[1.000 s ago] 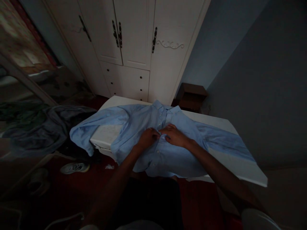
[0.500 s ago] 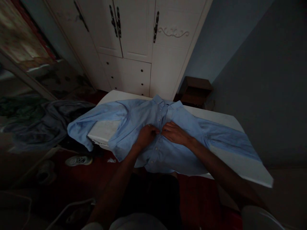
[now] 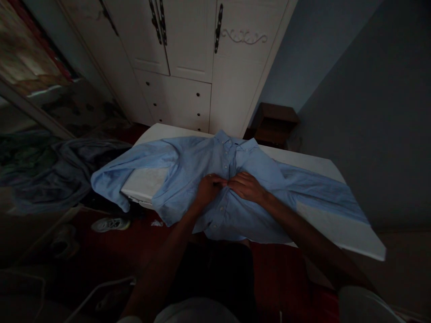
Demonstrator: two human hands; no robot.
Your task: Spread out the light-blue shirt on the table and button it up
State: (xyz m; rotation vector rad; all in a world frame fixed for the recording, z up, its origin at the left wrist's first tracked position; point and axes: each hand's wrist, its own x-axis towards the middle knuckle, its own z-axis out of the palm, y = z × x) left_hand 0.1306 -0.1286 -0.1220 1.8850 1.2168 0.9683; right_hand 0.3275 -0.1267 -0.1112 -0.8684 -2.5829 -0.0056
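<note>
A light blue button-up shirt (image 3: 191, 166) lies front up across a white board, its collar toward the wardrobe and its sleeves spread to both sides. My left hand (image 3: 208, 188) pinches the shirt's front edge near the middle of the button strip. Right against it, my right hand (image 3: 247, 186) has its fingers closed on the same strip from the other side. The fingertips of both hands meet there and hide whatever button lies between them. Buttons show on the strip above and below my hands. The left sleeve end hangs over the board's edge.
The white padded board (image 3: 144, 181) stands before a white wardrobe (image 3: 182, 58) with dark handles. A brown small cabinet (image 3: 276, 121) is behind it at right. Dark clothes (image 3: 67, 170) are heaped at left. A shoe (image 3: 110, 224) lies on the red floor (image 3: 141, 251).
The view has tilted slightly. Both hands stay at the middle of the button strip, their fingertips drawn a little closer together.
</note>
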